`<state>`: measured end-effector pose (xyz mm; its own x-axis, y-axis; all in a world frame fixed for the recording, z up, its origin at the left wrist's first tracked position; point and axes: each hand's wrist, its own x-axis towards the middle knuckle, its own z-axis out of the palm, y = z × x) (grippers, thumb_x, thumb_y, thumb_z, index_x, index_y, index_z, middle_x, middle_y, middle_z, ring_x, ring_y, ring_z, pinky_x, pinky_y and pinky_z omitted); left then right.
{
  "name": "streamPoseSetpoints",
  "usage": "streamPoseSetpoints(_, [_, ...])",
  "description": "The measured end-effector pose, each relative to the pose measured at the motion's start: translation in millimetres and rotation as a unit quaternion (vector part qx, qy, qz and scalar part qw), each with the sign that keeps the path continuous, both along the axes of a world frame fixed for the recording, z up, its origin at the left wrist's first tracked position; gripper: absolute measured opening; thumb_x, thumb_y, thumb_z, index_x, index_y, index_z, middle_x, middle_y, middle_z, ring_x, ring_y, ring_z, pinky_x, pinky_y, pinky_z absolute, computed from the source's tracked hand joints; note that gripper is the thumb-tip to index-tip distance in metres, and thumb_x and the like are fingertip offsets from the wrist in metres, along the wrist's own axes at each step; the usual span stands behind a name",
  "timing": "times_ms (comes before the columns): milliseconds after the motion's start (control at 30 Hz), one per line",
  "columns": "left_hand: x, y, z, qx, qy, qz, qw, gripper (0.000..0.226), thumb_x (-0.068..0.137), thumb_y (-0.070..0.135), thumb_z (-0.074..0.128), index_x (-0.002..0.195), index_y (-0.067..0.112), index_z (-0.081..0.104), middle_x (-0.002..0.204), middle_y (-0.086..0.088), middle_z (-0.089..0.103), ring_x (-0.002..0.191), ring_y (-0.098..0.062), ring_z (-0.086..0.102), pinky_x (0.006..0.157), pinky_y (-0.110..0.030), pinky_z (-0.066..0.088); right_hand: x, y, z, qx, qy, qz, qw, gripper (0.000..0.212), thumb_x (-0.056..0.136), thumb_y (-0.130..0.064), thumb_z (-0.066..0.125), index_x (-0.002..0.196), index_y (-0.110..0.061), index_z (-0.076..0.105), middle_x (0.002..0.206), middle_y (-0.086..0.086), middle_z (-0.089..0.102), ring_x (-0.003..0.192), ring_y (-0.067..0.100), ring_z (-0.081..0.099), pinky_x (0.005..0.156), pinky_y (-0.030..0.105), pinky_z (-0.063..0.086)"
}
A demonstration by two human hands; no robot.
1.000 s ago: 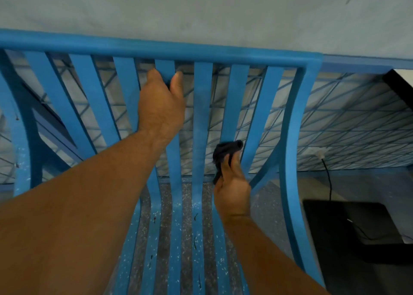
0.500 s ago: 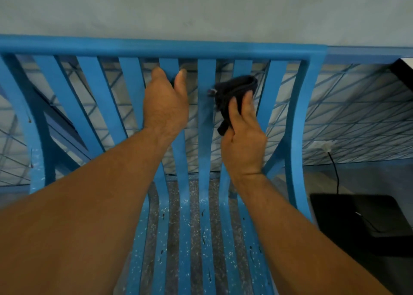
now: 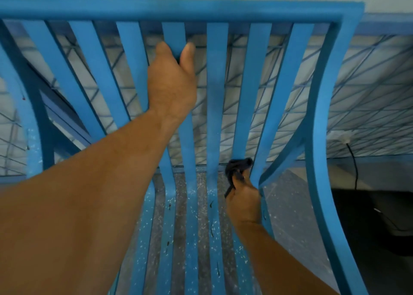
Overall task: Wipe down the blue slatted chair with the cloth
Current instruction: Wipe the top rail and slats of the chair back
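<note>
The blue slatted chair point(image 3: 214, 11) fills the view, its back slats running up to a top rail and its speckled seat slats below. My left hand point(image 3: 171, 82) grips one back slat near the top, thumb on one side and fingers wrapped behind. My right hand point(image 3: 243, 202) holds a small dark cloth point(image 3: 238, 166) bunched against the foot of a back slat, right of centre, where the back meets the seat.
A pale wall stands behind the chair. Slat shadows cross the floor beyond it. To the right, a white plug with a black cable point(image 3: 352, 158) leads down to a dark mat point(image 3: 375, 223) on the floor.
My right hand has slid the cloth from the top of the slat down to its foot by the seat. My left hand has kept its grip on the same slat.
</note>
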<state>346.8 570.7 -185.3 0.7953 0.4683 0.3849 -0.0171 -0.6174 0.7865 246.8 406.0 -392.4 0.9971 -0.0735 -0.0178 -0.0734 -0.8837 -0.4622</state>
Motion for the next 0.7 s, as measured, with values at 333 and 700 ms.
streamPoseSetpoints(333, [-48, 21, -34, -0.119, 0.135, -0.133, 0.975, 0.030, 0.104, 0.030, 0.037, 0.092, 0.011, 0.059, 0.071, -0.001, 0.054, 0.060, -0.013, 0.049, 0.060, -0.033, 0.043, 49, 45, 172, 0.184, -0.380, 0.059, 0.905, 0.045, 0.088, -0.002, 0.053, 0.131, -0.011, 0.061, 0.138, 0.016, 0.055, 0.102, 0.028, 0.069, 0.088, 0.029, 0.055])
streamPoseSetpoints(700, [-48, 25, -48, -0.184, 0.127, -0.151, 0.963, 0.032, 0.098, 0.014, 0.036, 0.089, 0.025, 0.065, 0.054, 0.005, 0.053, 0.045, -0.007, 0.043, 0.040, -0.022, 0.035, 15, 49, 22, 0.030, -0.164, 0.090, 0.982, 0.055, 0.078, 0.015, 0.061, 0.129, -0.005, 0.063, 0.140, 0.023, 0.053, 0.090, 0.043, 0.068, 0.070, 0.044, 0.061])
